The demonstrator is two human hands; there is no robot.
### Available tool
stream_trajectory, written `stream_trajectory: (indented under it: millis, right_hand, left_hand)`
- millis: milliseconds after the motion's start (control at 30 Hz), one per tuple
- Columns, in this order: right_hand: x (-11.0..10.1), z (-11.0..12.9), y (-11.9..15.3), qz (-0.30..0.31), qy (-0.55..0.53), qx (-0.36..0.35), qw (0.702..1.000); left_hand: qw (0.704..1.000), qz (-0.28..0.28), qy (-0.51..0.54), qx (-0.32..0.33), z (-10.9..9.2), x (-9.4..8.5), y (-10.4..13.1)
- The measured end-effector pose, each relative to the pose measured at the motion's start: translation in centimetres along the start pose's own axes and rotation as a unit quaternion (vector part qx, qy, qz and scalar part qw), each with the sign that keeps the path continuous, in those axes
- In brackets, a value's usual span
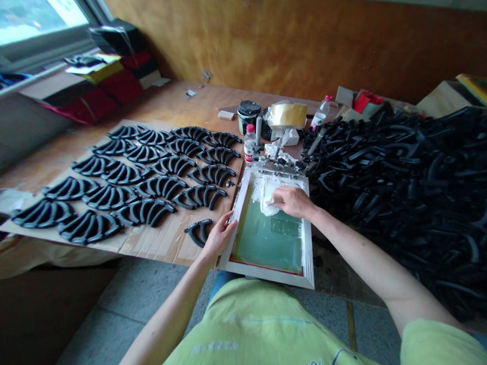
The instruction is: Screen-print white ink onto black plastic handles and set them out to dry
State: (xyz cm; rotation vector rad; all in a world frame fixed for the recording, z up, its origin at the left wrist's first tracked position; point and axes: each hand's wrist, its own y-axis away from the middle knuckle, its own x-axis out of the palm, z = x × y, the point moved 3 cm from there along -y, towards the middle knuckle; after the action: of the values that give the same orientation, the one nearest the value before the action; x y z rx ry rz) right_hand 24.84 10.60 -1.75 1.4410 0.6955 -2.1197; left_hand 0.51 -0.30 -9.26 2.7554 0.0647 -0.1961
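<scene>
A screen-printing frame (309, 262) with green mesh lies in front of me, hinged to a metal clamp (279, 167) at its far end. White ink (261, 190) is smeared over the mesh's far part. My right hand (293, 201) is closed on a small squeegee (272, 200), its blade in the white ink and partly hidden by my fingers. At the frame's left edge, my left hand (222, 233) grips the side, fingers together along the rim. Just left of that hand, a few curved black handles (199, 232) lie on cardboard.
Rows of curved black parts (157, 186) cover the cardboard (132, 242) at left. A large heap of black parts (410, 196) fills the right side. Behind the frame stand a red-capped bottle (249, 144), an ink tub (248, 114), a tape roll (288, 115) and another bottle (321, 114).
</scene>
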Motion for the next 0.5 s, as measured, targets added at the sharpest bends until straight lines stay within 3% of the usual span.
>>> stream_trajectory:
  millis: [167,233,333,433,500]
  right_hand:
    - [-3.8,-3.0,-4.5,-0.096,0.053,0.14,0.984]
    - [-5.4,-5.4,-4.2,-0.148,0.058,0.19,0.969]
    - [-6.9,-9.7,-0.9,-0.229,0.033,0.289,0.929]
    - [-5.0,-12.0,3.4,-0.224,-0.002,0.374,0.9]
    - [-2.0,-11.0,5.2,-0.18,-0.027,0.354,0.917]
  left_hand:
    - [0.999,0.004,0.045,0.017,-4.9,-1.2,1.6]
    - [0.994,0.021,0.105,0.023,-7.0,-1.4,1.5]
    - [0.97,0.043,0.222,0.083,-10.7,-0.8,0.4]
    - [0.939,0.051,0.286,0.182,-14.9,0.2,-0.7]
    - [0.94,0.049,0.279,0.193,-16.8,1.1,-1.1]
